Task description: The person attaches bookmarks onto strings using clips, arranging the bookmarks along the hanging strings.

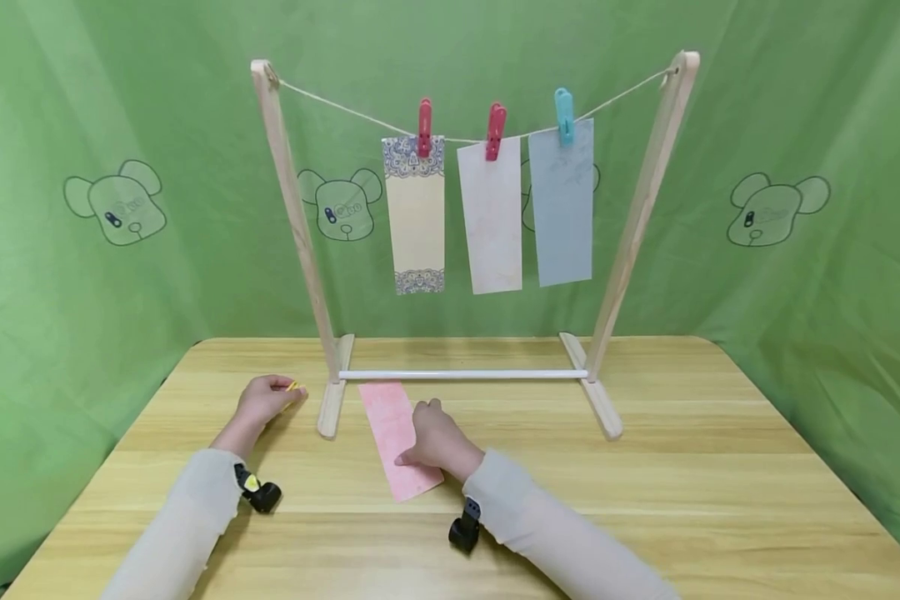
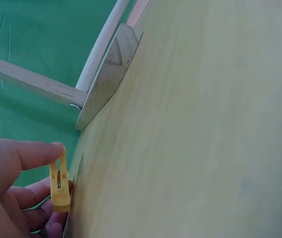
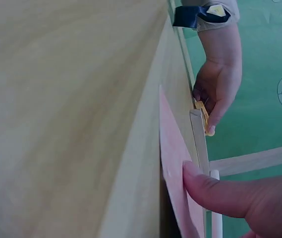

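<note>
My left hand (image 1: 264, 402) pinches a yellow clothespin (image 2: 60, 186) between thumb and fingers, low over the table left of the wooden stand. In the right wrist view the same clothespin (image 3: 203, 115) shows past the stand's foot. My right hand (image 1: 438, 440) holds a pink paper strip (image 1: 390, 421) by its right side, just in front of the white crossbar. Its thumb (image 3: 200, 186) lies on the strip's face, and the other fingers are mostly hidden. One edge of the pink paper strip (image 3: 173, 134) is raised, with a dark shadow under it.
The wooden stand (image 1: 645, 208) carries a string (image 1: 337, 107). A patterned strip (image 1: 420, 225) and a whitish strip (image 1: 492, 225) hang from red clothespins, a blue strip (image 1: 565, 217) from a blue one. A white crossbar (image 1: 465, 374) joins the feet on the table (image 1: 720, 483).
</note>
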Motion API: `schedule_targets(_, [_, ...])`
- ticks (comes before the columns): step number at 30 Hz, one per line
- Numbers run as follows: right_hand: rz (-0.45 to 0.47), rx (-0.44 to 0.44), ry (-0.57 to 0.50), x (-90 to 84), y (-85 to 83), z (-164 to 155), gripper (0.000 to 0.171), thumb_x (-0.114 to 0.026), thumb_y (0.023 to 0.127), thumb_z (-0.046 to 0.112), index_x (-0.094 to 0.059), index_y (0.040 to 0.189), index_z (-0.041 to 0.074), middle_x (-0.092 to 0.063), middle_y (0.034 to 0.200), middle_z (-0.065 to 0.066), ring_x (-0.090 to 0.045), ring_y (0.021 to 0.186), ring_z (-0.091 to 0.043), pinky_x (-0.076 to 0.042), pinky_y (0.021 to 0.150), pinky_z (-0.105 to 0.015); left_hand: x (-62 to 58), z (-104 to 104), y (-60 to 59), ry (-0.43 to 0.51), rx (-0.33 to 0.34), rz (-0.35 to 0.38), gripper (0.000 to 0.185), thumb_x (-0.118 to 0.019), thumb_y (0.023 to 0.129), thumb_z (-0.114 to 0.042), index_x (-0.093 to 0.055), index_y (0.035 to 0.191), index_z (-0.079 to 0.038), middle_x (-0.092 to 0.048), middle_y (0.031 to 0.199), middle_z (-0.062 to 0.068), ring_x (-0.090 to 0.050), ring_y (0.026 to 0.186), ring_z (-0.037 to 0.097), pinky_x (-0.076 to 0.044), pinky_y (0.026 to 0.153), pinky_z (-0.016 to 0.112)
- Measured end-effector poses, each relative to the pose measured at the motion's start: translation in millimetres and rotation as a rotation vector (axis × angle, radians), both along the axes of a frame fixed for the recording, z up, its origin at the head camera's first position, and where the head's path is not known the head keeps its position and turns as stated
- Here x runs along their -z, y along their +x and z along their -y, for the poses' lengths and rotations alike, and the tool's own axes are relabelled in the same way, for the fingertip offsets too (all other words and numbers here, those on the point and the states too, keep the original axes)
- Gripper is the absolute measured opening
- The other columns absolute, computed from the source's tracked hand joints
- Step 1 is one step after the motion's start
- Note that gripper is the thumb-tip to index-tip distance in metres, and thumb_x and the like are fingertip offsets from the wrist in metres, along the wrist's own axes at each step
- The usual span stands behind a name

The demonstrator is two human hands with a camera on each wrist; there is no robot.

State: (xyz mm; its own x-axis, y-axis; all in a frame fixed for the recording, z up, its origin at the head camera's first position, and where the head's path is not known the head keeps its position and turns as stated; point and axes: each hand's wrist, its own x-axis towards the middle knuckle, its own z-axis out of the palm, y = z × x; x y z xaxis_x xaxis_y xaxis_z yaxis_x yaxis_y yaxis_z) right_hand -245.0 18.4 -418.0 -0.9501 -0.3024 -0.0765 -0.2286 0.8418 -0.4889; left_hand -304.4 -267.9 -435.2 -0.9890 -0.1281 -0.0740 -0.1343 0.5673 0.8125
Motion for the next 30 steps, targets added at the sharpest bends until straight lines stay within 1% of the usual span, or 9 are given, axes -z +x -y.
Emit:
schedule_targets(4, [0.021, -0.011, -0.043, 2.7, -4.4, -4, 0.061, -0.087, 0.067, 0.023, -0.052, 0.105, -0.01, -0.052, 0.096, -0.019, -0.051, 0.074, -0.022, -0.05, 0.067, -0.032, 3.8, 0, -2.4, 0.038, -0.027, 0.019, 0.047, -0.065, 0.088, -0.025, -0.054, 0.12, 0.008, -0.055, 0.118, 0.025, -0.054, 0.097, 0.028, -0.049, 0.078, 0.032])
schedule_targets(6, [0.038, -0.021, -0.103, 4.5, -8.2, -9, 0.055, -0.085, 0.069, 0.021, -0.054, 0.105, -0.008, -0.055, 0.093, -0.016, -0.051, 0.076, -0.02, -0.049, 0.068, -0.032, 3.8, 0, -2.5, 0.043, -0.027, 0.033, 0.047, -0.063, 0.09, -0.026, -0.051, 0.122, 0.008, -0.053, 0.12, 0.026, -0.053, 0.097, 0.027, -0.049, 0.075, 0.028])
schedule_targets(8, [0.078, -0.023, -0.204, 6.1, -12.7, -14, 0.046, -0.081, 0.074, 0.016, -0.056, 0.103, -0.007, -0.059, 0.084, -0.014, -0.052, 0.07, -0.018, -0.049, 0.064, -0.029, 2.4, 1, -1.7, 0.038, -0.006, 0.043, 0.05, -0.06, 0.092, -0.028, -0.049, 0.125, 0.009, -0.051, 0.122, 0.027, -0.052, 0.098, 0.026, -0.049, 0.074, 0.028])
schedule_targets(13, [0.238, 0.01, -0.496, 11.7, -25.1, -26, 0.013, -0.068, 0.084, 0.002, -0.062, 0.092, -0.007, -0.059, 0.065, -0.007, -0.052, 0.052, -0.011, -0.051, 0.05, -0.022, -5.1, 7, -1.0, 0.045, 0.069, 0.033, 0.055, -0.056, 0.094, -0.03, -0.044, 0.131, 0.01, -0.049, 0.127, 0.029, -0.052, 0.108, 0.032, -0.047, 0.09, 0.038])
schedule_targets(16, [0.297, 0.047, -0.563, 13.6, -30.0, -28, 0.005, -0.064, 0.086, -0.002, -0.064, 0.085, -0.007, -0.06, 0.065, -0.006, -0.054, 0.051, -0.01, -0.053, 0.05, -0.022, -15.9, 7, 0.9, 0.073, 0.102, 0.008, 0.055, -0.055, 0.095, -0.028, -0.043, 0.132, 0.011, -0.048, 0.129, 0.03, -0.049, 0.114, 0.038, -0.042, 0.1, 0.046])
schedule_targets(20, [0.246, 0.08, -0.498, 10.1, -27.9, -24, 0.013, -0.07, 0.084, 0.009, -0.065, 0.078, -0.002, -0.061, 0.063, -0.004, -0.054, 0.051, -0.009, -0.052, 0.05, -0.022, -31.4, 6, 5.7, 0.089, 0.123, -0.007, 0.054, -0.054, 0.096, -0.027, -0.042, 0.131, 0.012, -0.048, 0.129, 0.031, -0.048, 0.117, 0.041, -0.036, 0.105, 0.05])
schedule_targets(24, [0.134, 0.061, -0.362, 5.7, -20.0, -13, 0.032, -0.078, 0.078, 0.024, -0.053, 0.069, 0.006, -0.046, 0.054, 0.002, -0.041, 0.049, -0.009, -0.036, 0.046, -0.019, -37.5, 7, 7.3, 0.109, 0.117, -0.008, 0.054, -0.053, 0.096, -0.027, -0.041, 0.132, 0.013, -0.048, 0.129, 0.031, -0.052, 0.112, 0.039, -0.037, 0.104, 0.049])
schedule_targets(27, [0.082, 0.023, -0.302, 4.8, -13.5, -6, 0.045, -0.082, 0.073, 0.028, -0.042, 0.069, 0.008, -0.033, 0.057, 0.003, -0.031, 0.052, -0.011, -0.026, 0.047, -0.022, -38.6, 9, 7.0, 0.132, 0.104, -0.018, 0.055, -0.053, 0.096, -0.026, -0.04, 0.132, 0.013, -0.048, 0.129, 0.031, -0.056, 0.105, 0.032, -0.039, 0.103, 0.046])
schedule_targets(30, [0.051, -0.009, -0.262, 5.2, -7.8, 0, 0.05, -0.085, 0.068, 0.028, -0.041, 0.072, 0.006, -0.032, 0.063, 0.0, -0.031, 0.057, -0.014, -0.028, 0.049, -0.025, -38.6, 11, 6.7, 0.148, 0.096, -0.03, 0.055, -0.052, 0.097, -0.026, -0.039, 0.133, 0.013, -0.048, 0.13, 0.03, -0.057, 0.095, 0.02, -0.04, 0.101, 0.043])
